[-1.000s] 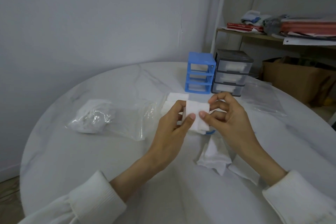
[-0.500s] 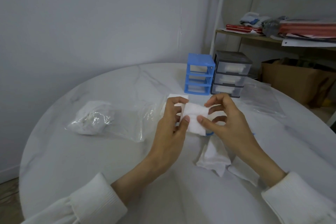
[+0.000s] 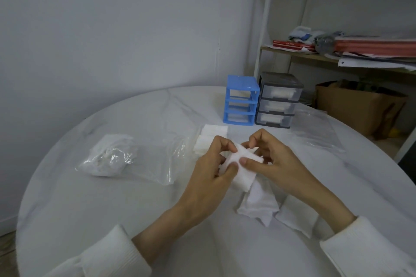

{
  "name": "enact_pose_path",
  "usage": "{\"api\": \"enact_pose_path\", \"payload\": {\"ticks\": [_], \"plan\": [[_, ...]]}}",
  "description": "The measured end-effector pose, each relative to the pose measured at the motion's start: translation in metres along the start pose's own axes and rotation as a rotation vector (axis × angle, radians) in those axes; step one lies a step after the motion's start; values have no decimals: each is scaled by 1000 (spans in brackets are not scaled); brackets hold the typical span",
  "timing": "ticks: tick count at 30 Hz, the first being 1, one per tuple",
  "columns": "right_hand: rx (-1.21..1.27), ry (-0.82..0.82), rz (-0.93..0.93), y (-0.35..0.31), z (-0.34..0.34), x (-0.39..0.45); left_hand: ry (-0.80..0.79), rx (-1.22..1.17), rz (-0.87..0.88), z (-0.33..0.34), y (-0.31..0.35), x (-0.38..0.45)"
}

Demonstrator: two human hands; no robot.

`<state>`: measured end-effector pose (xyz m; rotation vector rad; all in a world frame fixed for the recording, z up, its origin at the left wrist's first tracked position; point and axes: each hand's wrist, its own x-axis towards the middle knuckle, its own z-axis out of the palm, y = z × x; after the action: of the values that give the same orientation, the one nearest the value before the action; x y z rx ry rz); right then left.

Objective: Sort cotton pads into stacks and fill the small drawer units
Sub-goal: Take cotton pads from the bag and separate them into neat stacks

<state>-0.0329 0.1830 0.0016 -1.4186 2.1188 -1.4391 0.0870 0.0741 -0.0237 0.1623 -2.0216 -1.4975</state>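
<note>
At 9 o'clock on the round white counter (image 3: pixel 67 198) I see 1 crumpled clear bag of cotton pads (image 3: pixel 111 155), with 1 flatter clear bag (image 3: pixel 166 159) just to its right. Near the middle, 1 neat stack of pads (image 3: pixel 208 138) rests on the counter. In front of it my 2 hands meet: the left hand (image 3: pixel 210 172) and the right hand (image 3: pixel 273 159) both pinch 1 small bundle of pads (image 3: pixel 242 167), thumbs on top and fingers curled behind, lifted off the surface. Below it, toward 5 o'clock, lie 2 loose clumps of pads (image 3: pixel 258 204). At 12 o'clock stand 2 drawer units, touching: 1 blue unit (image 3: pixel 240 102) and 1 grey unit (image 3: pixel 278 100), each with 3 drawers. At 2 o'clock lies 1 more empty clear bag (image 3: pixel 315 128).
</note>
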Motion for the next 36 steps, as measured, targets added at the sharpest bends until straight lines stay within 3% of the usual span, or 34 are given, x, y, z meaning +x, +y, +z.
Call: {"api": "enact_pose_path", "payload": {"ticks": [6,10,15,18,27,36], "plan": [[-28,-12,-21,-5,-8,0,153,36,-37,-1,2,6],[33,62,-66,-7,-17,6,253,8,17,-1,9,16],[93,347,-36,2,-32,28,285,66,59,-2,10,24],[-12,513,-44,9,-34,43,293,110,86,-1,9,34],[-209,386,158,38,-16,65,220,454,176,20,-16,57],[-320,351,88,33,-13,64,7,797,154,25,-26,55]]}}
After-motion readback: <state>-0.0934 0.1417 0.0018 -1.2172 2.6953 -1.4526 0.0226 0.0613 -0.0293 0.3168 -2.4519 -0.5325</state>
